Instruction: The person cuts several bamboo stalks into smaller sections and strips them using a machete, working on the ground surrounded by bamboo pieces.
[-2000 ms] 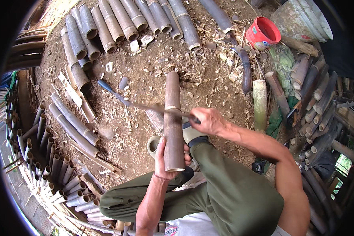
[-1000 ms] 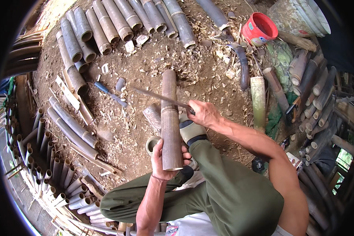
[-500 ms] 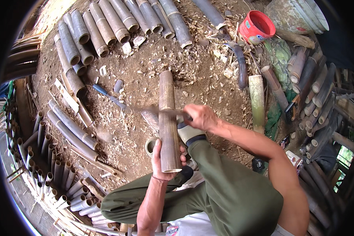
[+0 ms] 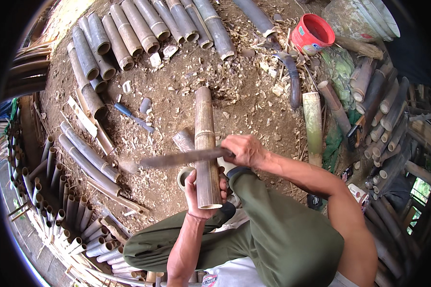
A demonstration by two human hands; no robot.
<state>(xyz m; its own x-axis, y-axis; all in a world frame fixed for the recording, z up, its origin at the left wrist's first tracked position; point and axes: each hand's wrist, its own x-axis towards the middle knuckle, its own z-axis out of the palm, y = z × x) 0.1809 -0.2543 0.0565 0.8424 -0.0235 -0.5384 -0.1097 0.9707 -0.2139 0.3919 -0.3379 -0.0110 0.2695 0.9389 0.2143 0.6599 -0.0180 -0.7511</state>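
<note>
A brown bamboo tube (image 4: 204,112) stands out in front of me, its near end toward my lap. My left hand (image 4: 196,193) is wrapped round its lower part, thumb on the left side and fingers on the right. In my right hand (image 4: 244,151) is the handle end of a long dark machete (image 4: 177,158). Its blade lies across the tube above my left hand and points left. Behind the tube lies another bamboo piece (image 4: 183,139), partly hidden. A pale ring-shaped bamboo end (image 4: 185,178) shows just left of my left hand.
A blue-handled knife (image 4: 129,115) lies on the chip-strewn soil at left. Several bamboo tubes (image 4: 139,33) are lined up at the far side, and more stand at lower left (image 4: 72,210). A red bucket (image 4: 299,40) and a curved dark tool (image 4: 292,79) are at far right.
The machete has come down along the tube toward my left hand, and more of its blade shows. My right hand has shifted slightly nearer. My left hand keeps its hold.
</note>
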